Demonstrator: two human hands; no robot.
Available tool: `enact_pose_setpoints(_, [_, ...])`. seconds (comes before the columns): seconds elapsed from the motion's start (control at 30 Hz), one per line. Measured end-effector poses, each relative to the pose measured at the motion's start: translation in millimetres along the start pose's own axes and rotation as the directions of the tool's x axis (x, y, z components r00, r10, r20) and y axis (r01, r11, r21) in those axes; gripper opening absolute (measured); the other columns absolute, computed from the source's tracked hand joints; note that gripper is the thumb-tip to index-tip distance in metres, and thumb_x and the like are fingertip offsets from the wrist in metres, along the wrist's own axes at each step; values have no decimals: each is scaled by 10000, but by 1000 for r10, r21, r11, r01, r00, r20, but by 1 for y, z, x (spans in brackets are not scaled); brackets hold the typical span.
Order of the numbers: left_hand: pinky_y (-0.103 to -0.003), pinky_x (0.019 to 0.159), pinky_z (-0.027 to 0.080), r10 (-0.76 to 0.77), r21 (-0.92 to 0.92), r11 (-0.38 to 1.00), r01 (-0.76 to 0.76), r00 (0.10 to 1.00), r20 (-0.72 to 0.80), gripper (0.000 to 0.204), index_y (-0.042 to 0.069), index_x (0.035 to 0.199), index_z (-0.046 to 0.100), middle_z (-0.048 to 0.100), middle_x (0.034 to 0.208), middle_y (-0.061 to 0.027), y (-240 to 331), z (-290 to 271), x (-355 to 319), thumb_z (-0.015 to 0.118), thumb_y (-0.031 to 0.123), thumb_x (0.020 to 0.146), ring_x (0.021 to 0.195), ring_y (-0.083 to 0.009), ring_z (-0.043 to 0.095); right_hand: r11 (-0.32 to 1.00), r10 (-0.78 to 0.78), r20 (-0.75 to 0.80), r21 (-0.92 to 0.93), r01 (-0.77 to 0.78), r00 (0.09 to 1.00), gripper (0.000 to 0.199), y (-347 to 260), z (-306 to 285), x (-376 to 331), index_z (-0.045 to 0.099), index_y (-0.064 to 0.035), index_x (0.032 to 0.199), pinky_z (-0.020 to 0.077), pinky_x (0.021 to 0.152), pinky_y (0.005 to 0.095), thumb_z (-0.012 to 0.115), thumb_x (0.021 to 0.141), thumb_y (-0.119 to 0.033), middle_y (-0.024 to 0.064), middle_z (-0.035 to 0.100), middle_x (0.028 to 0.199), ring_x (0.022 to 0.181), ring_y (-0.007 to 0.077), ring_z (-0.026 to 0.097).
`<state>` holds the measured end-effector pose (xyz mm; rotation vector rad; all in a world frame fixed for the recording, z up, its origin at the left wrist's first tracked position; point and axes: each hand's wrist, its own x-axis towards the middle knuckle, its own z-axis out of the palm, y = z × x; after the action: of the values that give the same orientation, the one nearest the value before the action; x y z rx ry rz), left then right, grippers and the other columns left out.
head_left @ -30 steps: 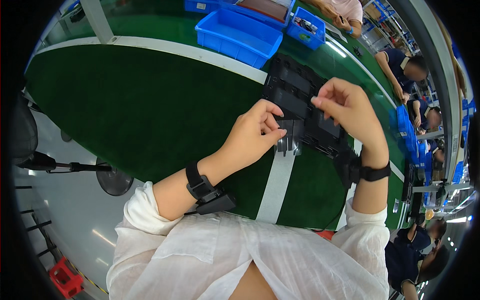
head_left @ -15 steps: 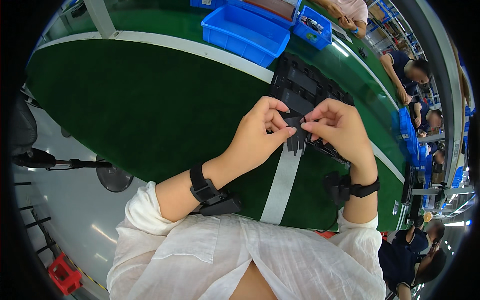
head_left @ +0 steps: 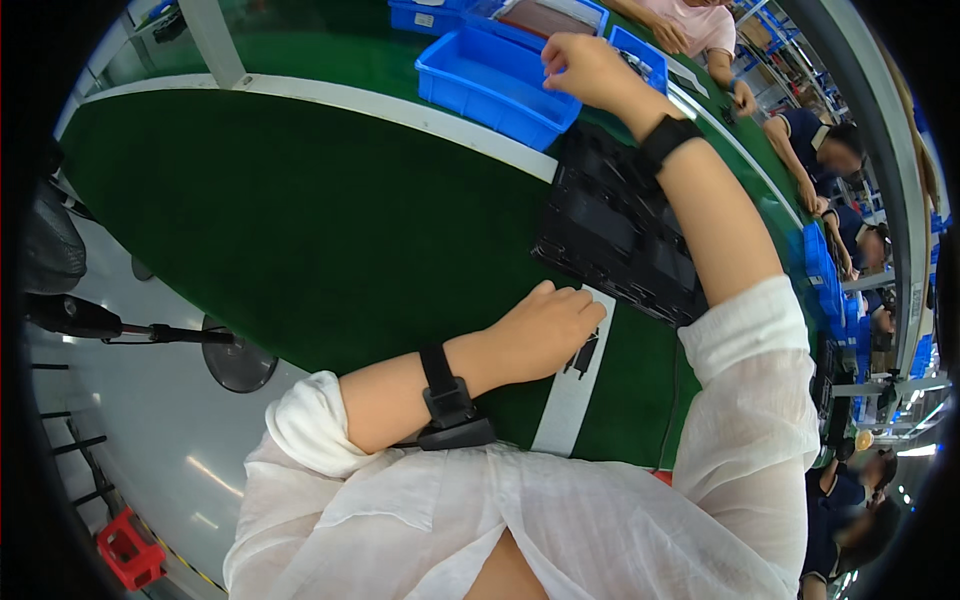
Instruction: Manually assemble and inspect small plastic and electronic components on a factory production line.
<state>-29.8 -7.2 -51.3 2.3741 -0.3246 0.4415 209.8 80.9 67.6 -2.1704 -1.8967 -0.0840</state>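
My left hand (head_left: 550,332) is closed, palm down, above the pale strip on the green table. From under its fingers pokes a small black part with prongs (head_left: 583,358), mostly hidden by the hand. My right hand (head_left: 597,72) is stretched far forward over the right end of an open blue bin (head_left: 480,85). Its fingers are curled together; what they hold, if anything, does not show. Beneath my right forearm lies a black molded tray (head_left: 550,240) with flat black pieces (head_left: 605,222) in it, partly covered by the arm.
More blue bins (head_left: 425,17) stand at the back, one holding small parts. A white rail (head_left: 330,98) crosses the table (head_left: 350,220). Across the line, a person in pink (head_left: 705,30) and others work with their hands. A red stool (head_left: 130,548) stands at lower left.
My right hand has left the small black part and swung forward over the blue bins. My left hand has drawn back toward me with the part, away from the black tray.
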Motion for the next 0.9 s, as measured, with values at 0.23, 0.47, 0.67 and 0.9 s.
enact_pose_setpoints(0.23, [-333, 712, 376, -14, 132, 991, 25, 997, -80, 386, 35, 1018, 514, 469, 925, -94, 2, 1, -4, 696, 157, 701, 846, -238, 479, 982, 180, 422, -137, -134, 888, 191, 3, 62, 40, 613, -24, 932, 504, 660, 313, 583, 746, -58, 141, 629, 885, 797, 200, 626])
enact_pose_setpoints(0.47, [-345, 716, 372, -49, 145, 987, 65, 992, -113, 448, 19, 1029, 512, 452, 919, -103, 4, -8, -4, 718, 200, 674, 865, -249, 462, 777, 236, 315, 507, -374, 919, 213, 11, 22, 9, 554, -42, 1046, 501, 676, 286, 537, 843, -103, 48, 562, 865, 770, 131, 575])
enact_pose_setpoints(0.67, [-349, 713, 372, -56, 164, 984, 68, 996, -73, 447, 21, 1043, 512, 450, 923, -105, 1, -8, -4, 716, 187, 682, 862, -255, 464, 550, 230, 186, 785, -285, 955, 185, 18, -3, -24, 555, -13, 1040, 471, 747, 266, 517, 882, -100, 30, 548, 859, 800, 112, 544])
enact_pose_setpoints(0.9, [-347, 717, 372, -38, 161, 986, 50, 997, -74, 456, 22, 1046, 513, 453, 931, -103, -1, -7, -5, 726, 203, 686, 859, -253, 463, 519, 258, 166, 807, -281, 952, 159, 8, 23, 5, 593, -13, 989, 469, 799, 279, 541, 854, -80, 47, 580, 896, 836, 138, 561])
